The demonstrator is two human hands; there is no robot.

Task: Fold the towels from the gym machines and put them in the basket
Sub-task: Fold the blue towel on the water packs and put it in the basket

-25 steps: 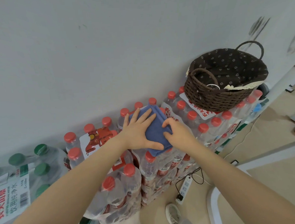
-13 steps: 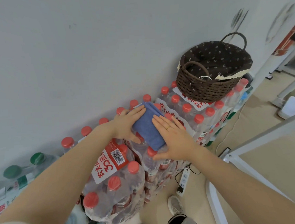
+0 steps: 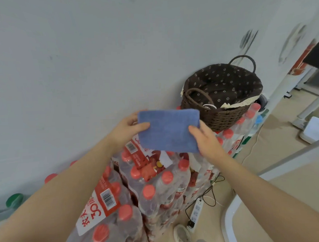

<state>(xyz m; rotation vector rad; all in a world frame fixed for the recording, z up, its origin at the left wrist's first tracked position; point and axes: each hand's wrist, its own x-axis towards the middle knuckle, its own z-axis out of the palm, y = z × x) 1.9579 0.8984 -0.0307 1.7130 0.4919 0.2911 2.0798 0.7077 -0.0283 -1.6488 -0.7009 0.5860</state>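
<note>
A folded blue towel [image 3: 168, 130] hangs in the air above the packs of water bottles, held flat as a small rectangle. My left hand [image 3: 127, 129] pinches its left edge, thumb on top. My right hand [image 3: 205, 140] grips its lower right corner. The brown wicker basket [image 3: 226, 116] with a dark flowered lining stands on the bottle packs to the right of the towel, close to its right edge. The inside of the basket shows only the lining.
Shrink-wrapped packs of red-capped bottles [image 3: 154, 185] are stacked against the grey wall [image 3: 97, 59]. A white power strip [image 3: 195, 215] and cables lie on the floor below. White machine frames [image 3: 293, 153] stand at the right. My shoe [image 3: 182, 235] shows at the bottom.
The towel, pressed flat on the bottle caps before, is now lifted off them in both hands and has moved up and right, nearer the basket.
</note>
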